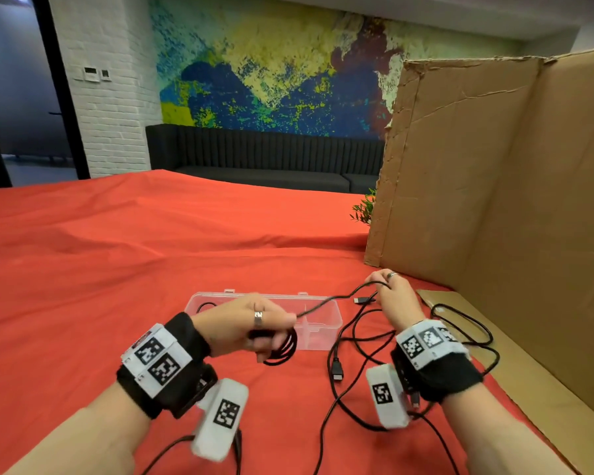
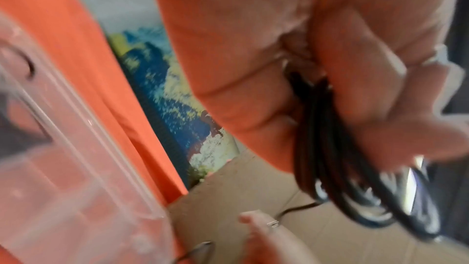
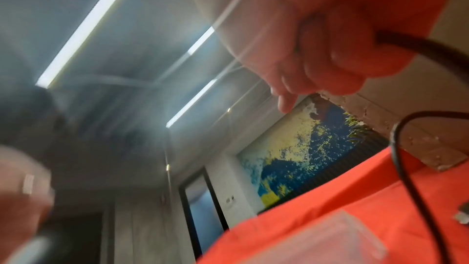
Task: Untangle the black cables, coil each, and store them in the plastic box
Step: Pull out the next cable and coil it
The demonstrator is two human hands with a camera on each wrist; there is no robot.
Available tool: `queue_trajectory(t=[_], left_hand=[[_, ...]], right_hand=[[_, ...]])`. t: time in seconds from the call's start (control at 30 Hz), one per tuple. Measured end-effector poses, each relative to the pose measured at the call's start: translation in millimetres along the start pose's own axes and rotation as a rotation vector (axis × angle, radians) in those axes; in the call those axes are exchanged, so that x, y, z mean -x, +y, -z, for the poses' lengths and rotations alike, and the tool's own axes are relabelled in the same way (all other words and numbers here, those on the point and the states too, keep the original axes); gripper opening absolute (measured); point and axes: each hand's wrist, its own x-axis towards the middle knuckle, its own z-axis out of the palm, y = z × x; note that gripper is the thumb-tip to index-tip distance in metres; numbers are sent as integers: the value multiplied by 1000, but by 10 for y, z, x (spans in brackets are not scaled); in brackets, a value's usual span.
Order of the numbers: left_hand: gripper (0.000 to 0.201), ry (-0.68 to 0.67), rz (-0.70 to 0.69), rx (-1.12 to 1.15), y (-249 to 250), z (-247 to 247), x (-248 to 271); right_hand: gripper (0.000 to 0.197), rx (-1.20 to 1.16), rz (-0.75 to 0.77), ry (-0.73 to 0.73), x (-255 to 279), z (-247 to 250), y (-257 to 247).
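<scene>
While the left hand (image 1: 251, 323) grips a black cable coil (image 1: 283, 347) before the plastic box (image 1: 330, 320), the right hand (image 1: 393, 296) pinches its loose strand (image 1: 326, 303).

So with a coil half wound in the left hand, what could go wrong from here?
1. The coil in the left hand is held only by curled fingers; its loops could spring loose.
2. The right hand feeds a strand while loose cables still cross on the red cloth; pulling may tighten a snag.
3. The taut strand crosses the plastic box and might drag it.
</scene>
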Motion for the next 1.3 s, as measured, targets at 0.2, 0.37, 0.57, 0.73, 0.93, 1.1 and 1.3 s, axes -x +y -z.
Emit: queue_trajectory(t=[0.2, 0.37, 0.57, 0.73, 0.93, 1.1, 1.3], left_hand=[[43, 344, -202, 581, 328, -90, -2], [40, 510, -429, 755, 385, -45, -114], [34, 596, -415, 675, 229, -55, -177], [32, 645, -396, 605, 87, -123, -235], [23, 621, -290, 64, -14, -131, -258], [63, 264, -64, -268, -36, -127, -108], [26, 167, -295, 288, 353, -317, -2]], right_hand=[[41, 428, 396, 13, 468, -321, 7], [32, 630, 907, 65, 726, -519, -75], [36, 759, 1166, 26, 956, -621, -152], [40, 815, 1219, -15, 1044, -590, -264], [38, 646, 1208, 67, 1019, -468, -393], [41, 531, 903, 327, 706, -105, -577], [50, 200, 624, 116, 489, -158, -479]])
